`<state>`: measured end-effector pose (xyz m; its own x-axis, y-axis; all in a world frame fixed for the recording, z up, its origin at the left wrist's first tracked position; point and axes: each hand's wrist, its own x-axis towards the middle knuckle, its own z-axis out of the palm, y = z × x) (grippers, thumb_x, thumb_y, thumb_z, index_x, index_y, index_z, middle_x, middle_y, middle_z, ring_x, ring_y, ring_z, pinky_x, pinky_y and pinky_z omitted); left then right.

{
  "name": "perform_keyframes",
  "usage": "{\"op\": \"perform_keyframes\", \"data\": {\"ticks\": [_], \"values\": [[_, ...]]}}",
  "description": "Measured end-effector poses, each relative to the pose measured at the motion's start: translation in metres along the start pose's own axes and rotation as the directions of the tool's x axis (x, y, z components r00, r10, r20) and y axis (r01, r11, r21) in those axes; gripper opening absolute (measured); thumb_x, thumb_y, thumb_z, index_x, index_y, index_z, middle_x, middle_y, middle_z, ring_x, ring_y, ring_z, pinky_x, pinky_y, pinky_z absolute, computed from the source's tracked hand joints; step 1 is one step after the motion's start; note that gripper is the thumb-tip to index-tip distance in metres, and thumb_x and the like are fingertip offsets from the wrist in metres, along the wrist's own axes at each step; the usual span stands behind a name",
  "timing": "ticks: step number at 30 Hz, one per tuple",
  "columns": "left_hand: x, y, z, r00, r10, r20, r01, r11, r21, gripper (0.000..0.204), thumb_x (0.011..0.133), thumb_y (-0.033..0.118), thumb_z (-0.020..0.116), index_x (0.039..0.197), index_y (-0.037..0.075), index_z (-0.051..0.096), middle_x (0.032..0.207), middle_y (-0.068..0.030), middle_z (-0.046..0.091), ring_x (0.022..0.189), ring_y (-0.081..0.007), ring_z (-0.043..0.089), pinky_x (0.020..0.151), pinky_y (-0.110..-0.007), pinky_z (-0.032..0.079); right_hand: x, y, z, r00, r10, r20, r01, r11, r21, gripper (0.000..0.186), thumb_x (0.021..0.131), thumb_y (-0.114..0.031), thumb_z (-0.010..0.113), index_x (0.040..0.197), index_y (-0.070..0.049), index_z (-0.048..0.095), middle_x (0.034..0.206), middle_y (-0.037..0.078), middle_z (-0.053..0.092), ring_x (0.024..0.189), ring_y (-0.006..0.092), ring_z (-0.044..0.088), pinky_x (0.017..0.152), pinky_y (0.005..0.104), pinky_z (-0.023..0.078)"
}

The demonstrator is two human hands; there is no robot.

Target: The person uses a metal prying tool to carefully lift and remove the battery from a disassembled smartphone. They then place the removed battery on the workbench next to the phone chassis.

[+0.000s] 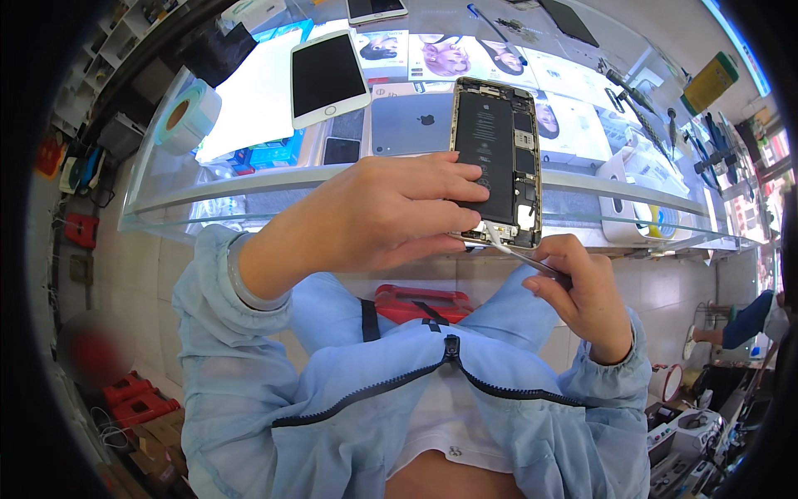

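A phone with its screen off (532, 166) shows its long black battery (486, 137) and bare inner parts at the front edge of the glass counter. Across its left side reaches my left hand (416, 200), fingers stretched out and resting on the battery and lower left part. At the phone's lower end my right hand (582, 287) pinches slim metal tweezers (532, 263). Their tip is by a small white piece (496, 238) near the bottom edge; whether they grip it I cannot tell.
Beyond my left hand lie a white-framed phone (330, 79) and a boxed phone picture (411, 123). A tape roll (184, 116) stands at the left. Pliers (715, 150) and screwdrivers (640, 108) hang or lie at the right, near a white bin (615, 195). A red stool (416, 301) shows below.
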<state>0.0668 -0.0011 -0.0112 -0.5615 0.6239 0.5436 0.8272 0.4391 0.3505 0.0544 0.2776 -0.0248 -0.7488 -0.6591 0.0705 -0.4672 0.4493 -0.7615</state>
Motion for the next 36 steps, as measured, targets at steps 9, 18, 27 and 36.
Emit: {"op": "perform_keyframes", "data": {"ticks": [9, 18, 27, 36], "values": [[-0.001, 0.0, -0.001, 1.0, -0.005, 0.003, 0.005, 1.0, 0.0, 0.027, 0.07, 0.008, 0.079, 0.094, 0.002, 0.068, 0.112, -0.0154, 0.066, 0.11, -0.0336, 0.061, 0.099, -0.045, 0.048, -0.004, 0.0, -0.004, 0.934, -0.255, -0.252, 0.223, 0.964, -0.147, 0.013, 0.081, -0.002, 0.069, 0.093, -0.001, 0.062, 0.069, 0.008, 0.058, 0.053, 0.0177, 0.052, 0.049, 0.0278, 0.041], [0.0, 0.0, -0.001, 1.0, -0.009, 0.006, 0.009, 1.0, 0.0, 0.027, 0.069, 0.007, 0.079, 0.094, 0.002, 0.068, 0.112, -0.015, 0.066, 0.11, -0.0334, 0.061, 0.099, -0.046, 0.048, 0.012, -0.02, -0.007, 0.941, -0.217, -0.26, 0.141, 0.949, -0.282, 0.017, 0.077, 0.001, 0.071, 0.088, -0.001, 0.059, 0.074, 0.007, 0.056, 0.058, 0.0185, 0.053, 0.052, 0.0296, 0.042], [-0.001, -0.001, -0.001, 1.0, -0.02, -0.001, 0.02, 0.999, -0.039, 0.025, 0.071, 0.01, 0.079, 0.092, 0.003, 0.067, 0.112, -0.0141, 0.066, 0.11, -0.0327, 0.061, 0.099, -0.044, 0.048, 0.016, -0.009, -0.012, 0.935, -0.263, -0.239, 0.218, 0.955, -0.201, 0.018, 0.076, 0.005, 0.069, 0.092, 0.001, 0.059, 0.084, 0.01, 0.056, 0.068, 0.0206, 0.057, 0.058, 0.0301, 0.046], [0.0, -0.001, -0.002, 1.0, -0.027, 0.002, 0.027, 0.999, -0.041, 0.026, 0.072, 0.01, 0.078, 0.094, 0.003, 0.067, 0.111, -0.0131, 0.066, 0.11, -0.032, 0.062, 0.098, -0.043, 0.048, 0.011, -0.014, -0.016, 0.951, -0.26, -0.169, 0.204, 0.935, -0.29, 0.017, 0.082, 0.003, 0.064, 0.096, 0.001, 0.056, 0.086, 0.014, 0.059, 0.071, 0.0242, 0.061, 0.061, 0.0312, 0.048]]}}
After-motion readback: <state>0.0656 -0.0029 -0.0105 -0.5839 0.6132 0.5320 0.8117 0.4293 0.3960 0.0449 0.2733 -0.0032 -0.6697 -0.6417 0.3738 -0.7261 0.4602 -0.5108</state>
